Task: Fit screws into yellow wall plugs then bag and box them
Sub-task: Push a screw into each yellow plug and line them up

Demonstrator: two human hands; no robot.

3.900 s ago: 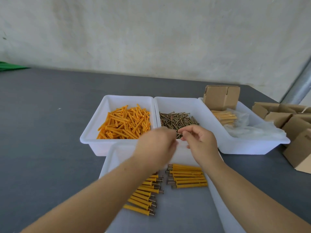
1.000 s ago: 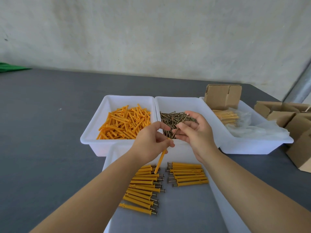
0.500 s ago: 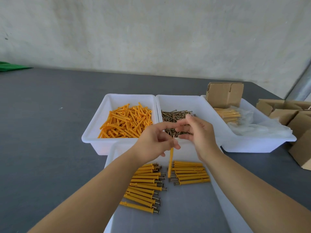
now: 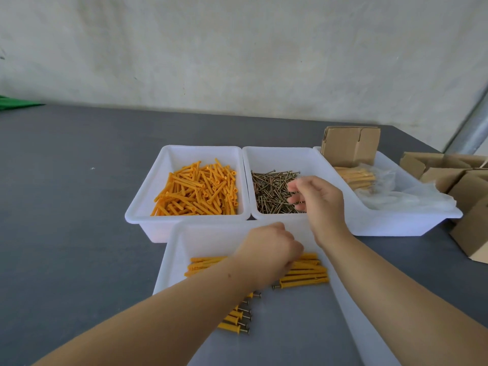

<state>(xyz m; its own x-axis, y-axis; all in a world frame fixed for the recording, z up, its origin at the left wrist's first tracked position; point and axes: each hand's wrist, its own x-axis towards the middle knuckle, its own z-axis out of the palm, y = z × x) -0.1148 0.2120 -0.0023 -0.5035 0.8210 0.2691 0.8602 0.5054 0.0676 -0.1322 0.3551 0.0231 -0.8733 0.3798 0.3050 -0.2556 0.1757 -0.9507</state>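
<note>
A matte grey table [image 4: 66, 207] under a rough plaster wall holds smooth white plastic bins of ribbed yellow plugs [image 4: 196, 190] and thin metal screws [image 4: 272, 192]. The right hand [image 4: 315, 199] hovers over the screws, fingers loosely spread and empty. The left hand [image 4: 269, 250], knuckles up, hides its fingers over the assembled plugs [image 4: 303, 273] in the near tray [image 4: 174, 249], so its grip cannot be told.

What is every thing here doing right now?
left hand: down in near tray, grip hidden
right hand: fingers loose over screws
plug tray: holds loose yellow plugs
screw tray: holds loose screws
near tray: finished plugs lie in rows
cardboard box: flaps open
</note>
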